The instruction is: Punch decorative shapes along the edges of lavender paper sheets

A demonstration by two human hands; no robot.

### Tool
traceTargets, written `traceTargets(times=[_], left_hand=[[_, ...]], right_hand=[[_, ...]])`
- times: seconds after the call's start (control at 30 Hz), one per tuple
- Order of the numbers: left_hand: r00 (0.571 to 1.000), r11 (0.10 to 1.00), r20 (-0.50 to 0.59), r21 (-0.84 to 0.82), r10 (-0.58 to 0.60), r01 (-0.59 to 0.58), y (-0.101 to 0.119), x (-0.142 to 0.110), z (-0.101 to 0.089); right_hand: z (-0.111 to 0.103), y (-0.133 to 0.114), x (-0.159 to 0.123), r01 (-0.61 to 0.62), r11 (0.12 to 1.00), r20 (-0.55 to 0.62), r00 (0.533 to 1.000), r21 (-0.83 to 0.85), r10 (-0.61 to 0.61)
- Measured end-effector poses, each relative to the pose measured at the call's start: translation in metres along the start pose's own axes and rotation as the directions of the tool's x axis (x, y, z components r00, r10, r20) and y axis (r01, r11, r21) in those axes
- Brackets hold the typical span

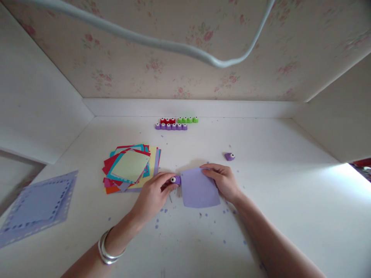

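Note:
My left hand point(158, 192) is closed around a small purple craft punch point(176, 180) with a white button on top. The punch meets the left edge of a plain lilac paper sheet point(200, 189), near its upper left corner. At the sheet's upper right, my right hand point(223, 180) pinches the edge between thumb and fingers. A second purple craft punch point(230, 156) lies tipped on the table, a little beyond my right hand. Purple punched-out bits are scattered on the white tabletop around the sheet.
Beyond my left hand sits a pile of coloured paper point(130, 166). Purple sheets with punched borders point(37, 204) lie at the far left. Red punches point(167, 121), green punches point(189, 120) and a purple row point(171, 126) stand near the back wall. A white cable point(174, 47) hangs overhead.

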State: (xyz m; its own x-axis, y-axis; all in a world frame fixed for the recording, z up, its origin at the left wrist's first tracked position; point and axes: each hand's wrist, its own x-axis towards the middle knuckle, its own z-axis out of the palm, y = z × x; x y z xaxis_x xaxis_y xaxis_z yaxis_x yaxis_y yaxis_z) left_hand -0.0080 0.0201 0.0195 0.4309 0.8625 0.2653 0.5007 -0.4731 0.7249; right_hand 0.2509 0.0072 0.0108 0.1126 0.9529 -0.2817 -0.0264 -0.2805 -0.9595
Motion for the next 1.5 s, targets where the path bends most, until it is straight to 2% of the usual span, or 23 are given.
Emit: traceTargets(times=[0.63, 0.87, 1.1, 1.3, 1.5], left_hand=[[0.999, 0.998, -0.012, 0.025, 0.05, -0.05, 0.003, 0.0, 0.001], [0.997, 0.994, 0.026, 0.079, 0.072, -0.074, 0.005, -0.003, 0.002], [0.993, 0.982, 0.046, 0.15, 0.11, -0.116, 0.012, -0.009, -0.002], [0.987, 0.97, 0.046, 0.185, 0.153, -0.159, 0.014, -0.009, -0.005], [0.986, 0.967, 0.056, 0.196, 0.155, -0.163, 0.016, -0.01, -0.009]], right_hand=[[0.003, -0.002, -0.003, 0.033, 0.995, 0.045, 0.999, -0.098, -0.029], [0.008, -0.006, -0.007, 0.135, 0.943, 0.087, 0.99, -0.305, -0.114], [0.008, -0.014, -0.012, 0.275, 0.856, 0.14, 0.961, -0.438, -0.237], [0.011, -0.017, -0.015, 0.389, 0.784, 0.2, 0.921, -0.483, -0.334], [0.011, -0.016, -0.013, 0.399, 0.775, 0.223, 0.917, -0.49, -0.331]])
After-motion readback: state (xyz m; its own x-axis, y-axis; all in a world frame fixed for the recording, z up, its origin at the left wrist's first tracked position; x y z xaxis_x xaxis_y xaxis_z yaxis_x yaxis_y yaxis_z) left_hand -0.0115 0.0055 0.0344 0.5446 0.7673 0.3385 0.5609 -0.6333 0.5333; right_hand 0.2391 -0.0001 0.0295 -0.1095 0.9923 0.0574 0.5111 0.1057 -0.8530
